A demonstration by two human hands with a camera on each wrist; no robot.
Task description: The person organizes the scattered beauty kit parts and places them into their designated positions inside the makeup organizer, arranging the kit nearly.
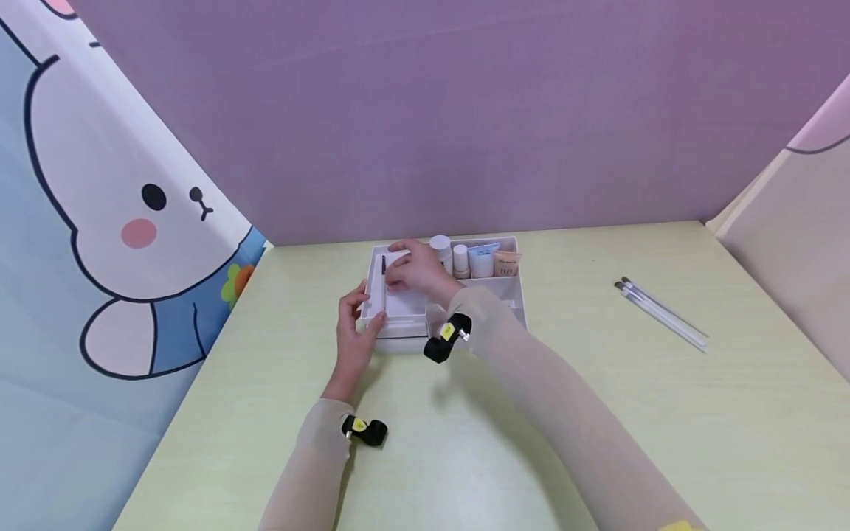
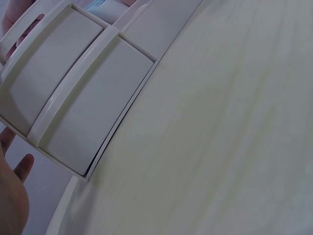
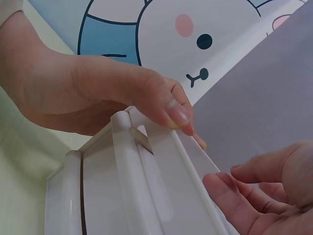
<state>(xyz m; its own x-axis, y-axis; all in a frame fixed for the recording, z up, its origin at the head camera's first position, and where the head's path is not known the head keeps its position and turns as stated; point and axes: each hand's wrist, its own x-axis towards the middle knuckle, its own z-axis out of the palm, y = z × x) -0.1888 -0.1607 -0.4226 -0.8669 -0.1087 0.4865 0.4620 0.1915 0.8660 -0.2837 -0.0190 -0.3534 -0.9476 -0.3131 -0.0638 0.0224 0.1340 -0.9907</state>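
A white desktop organizer [image 1: 401, 330] with two front drawers [image 2: 98, 103] stands toward the back of the table. At its left front corner my left hand [image 1: 354, 335] grips it, the thumb [image 3: 176, 113] on the top edge and the fingers along the side. A makeup brush [image 1: 383, 284] with a dark tip lies lengthwise in the top left tray; its handle end [image 3: 142, 139] shows in the front slot. My right hand [image 1: 418, 273] hovers over that tray beside the brush, fingers loosely bent with nothing between them.
Behind the right hand, the organizer's back compartment holds a white-capped jar [image 1: 440, 245], a small bottle [image 1: 461, 259], a blue-and-white tube [image 1: 482, 262] and a peach tube [image 1: 507, 264]. Several more brushes [image 1: 664, 316] lie on the table [image 1: 598, 398] at right. A purple cloth wall [image 1: 465, 118] rises behind.
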